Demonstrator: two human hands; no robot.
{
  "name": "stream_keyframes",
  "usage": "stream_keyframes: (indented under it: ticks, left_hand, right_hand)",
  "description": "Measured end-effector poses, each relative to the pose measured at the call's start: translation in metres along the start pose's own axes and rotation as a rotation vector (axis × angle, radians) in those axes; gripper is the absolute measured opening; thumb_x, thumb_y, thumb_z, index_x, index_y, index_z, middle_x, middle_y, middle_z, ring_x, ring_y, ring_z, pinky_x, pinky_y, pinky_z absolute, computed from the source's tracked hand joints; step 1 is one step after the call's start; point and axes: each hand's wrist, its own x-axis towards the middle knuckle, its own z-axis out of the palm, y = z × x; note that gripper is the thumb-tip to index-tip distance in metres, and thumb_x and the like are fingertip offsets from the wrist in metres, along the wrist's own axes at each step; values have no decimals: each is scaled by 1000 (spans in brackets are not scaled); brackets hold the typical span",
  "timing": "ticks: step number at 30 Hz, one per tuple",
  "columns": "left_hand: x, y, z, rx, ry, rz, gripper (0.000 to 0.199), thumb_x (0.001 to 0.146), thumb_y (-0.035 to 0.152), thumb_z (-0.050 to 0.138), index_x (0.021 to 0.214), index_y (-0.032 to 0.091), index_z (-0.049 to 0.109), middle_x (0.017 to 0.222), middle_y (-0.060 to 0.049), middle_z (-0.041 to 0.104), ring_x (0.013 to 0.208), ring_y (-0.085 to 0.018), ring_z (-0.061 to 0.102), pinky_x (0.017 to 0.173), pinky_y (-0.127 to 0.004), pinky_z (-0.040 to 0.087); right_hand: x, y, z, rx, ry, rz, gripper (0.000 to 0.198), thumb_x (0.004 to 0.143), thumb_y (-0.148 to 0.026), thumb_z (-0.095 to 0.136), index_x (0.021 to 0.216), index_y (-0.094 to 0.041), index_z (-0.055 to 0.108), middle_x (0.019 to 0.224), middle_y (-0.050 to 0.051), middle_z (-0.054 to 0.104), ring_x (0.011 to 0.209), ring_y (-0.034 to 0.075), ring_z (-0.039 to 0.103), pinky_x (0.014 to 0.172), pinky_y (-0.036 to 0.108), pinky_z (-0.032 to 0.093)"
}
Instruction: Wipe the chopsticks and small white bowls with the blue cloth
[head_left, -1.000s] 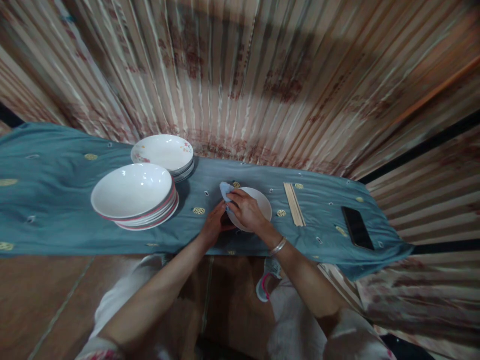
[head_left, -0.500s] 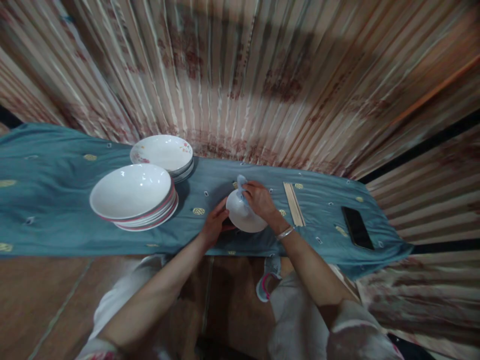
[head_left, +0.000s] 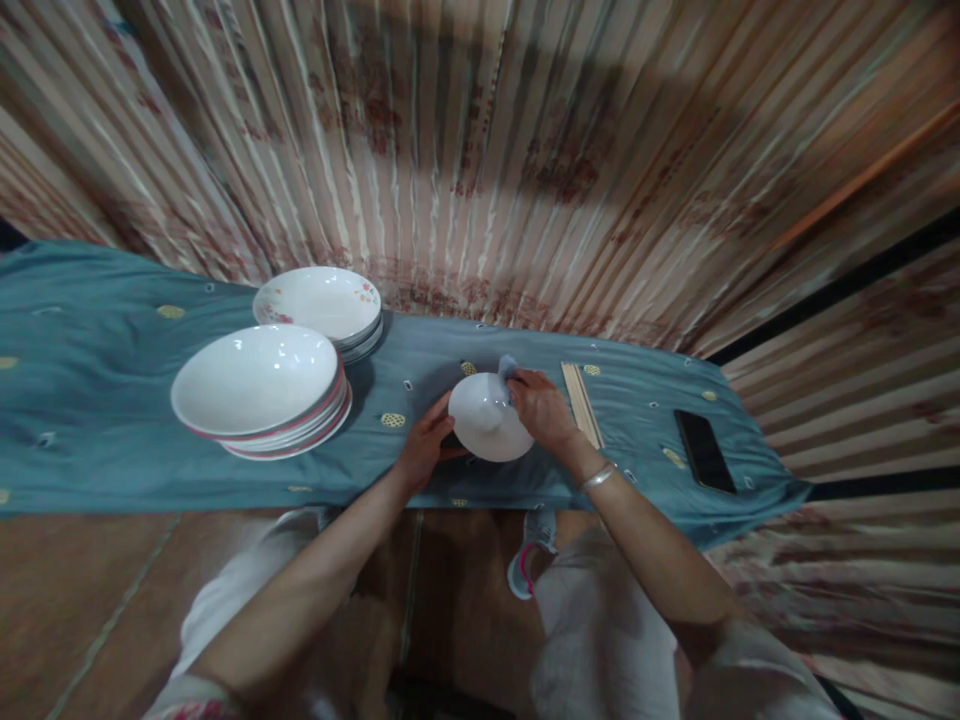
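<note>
Bowl (head_left: 491, 437), small, white and glossy, at the near middle of the teal-covered desk (head_left: 405, 345), between both hands; lifted or resting, impossible to tell. By the look of it, light and stiff, slippery on the glaze and likely to chip if knocked; best taken at the rim, from above and below. Gripped at its left edge by the fingers of the left hand (head_left: 426, 448), with the underside of that hold out of sight. At the far right edge, pinched in the bent fingers of the right hand (head_left: 541, 408), a grey-blue cloth (head_left: 508, 365), soft and limp (silver bracelet (head_left: 598, 476) on the same wrist). On the bowl's upturned face, only pale reflections. Just right of the right hand, pale sticks (head_left: 581, 404), flat on the desk; farther right, a dark phone (head_left: 703, 450). Well to the left, stacked large bowls (head_left: 255, 385) with red bands outside, only shine visible in the uppermost; just behind, stacked flower-printed plates (head_left: 319, 303), likewise showing nothing but shine. Beyond, a patterned curtain (head_left: 427, 150) in long folds.
</note>
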Motion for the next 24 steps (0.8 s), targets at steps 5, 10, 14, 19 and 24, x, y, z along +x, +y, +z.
stream_keyframes:
  ticks: [5,10,14,19,24]
  left_hand:
    - [1,-2,-1,6,28,-10,56,76,26,68,131,28,57,128,-6,62,116,-30,55,79,-43,60]
    - [1,-3,-1,2,21,2,53,77,25,67,130,28,59,129,-5,61,115,-29,55,78,-41,60]
    - [2,-4,-2,5,20,16,55,75,26,69,129,28,60,129,-5,61,114,-29,56,77,-42,60]
    - [2,-5,-2,7,29,7,56,76,26,67,132,27,57,127,-6,62,111,-29,58,74,-42,61]
    - [0,-3,-1,2,25,9,57,78,25,65,134,26,55,127,-7,62,105,-28,60,72,-41,61]
  right_hand:
    - [-19,4,-6,-67,-32,-20,29,95,-15,38,97,-12,67,111,16,63,102,24,55,97,37,40]
    - [-43,3,-13,-45,-58,-5,30,95,-15,39,88,-14,68,103,14,64,95,23,57,90,35,44]
    - [-56,-3,-17,-5,-59,-9,27,93,-13,42,84,-14,67,99,12,65,92,22,58,88,35,45]
    - [-58,-18,-20,24,-151,-116,23,92,-12,46,84,-15,68,95,10,68,90,21,60,89,34,45]
    - [-47,-36,-17,89,-230,-156,24,92,-11,46,87,-15,69,93,11,70,90,22,62,89,34,45]
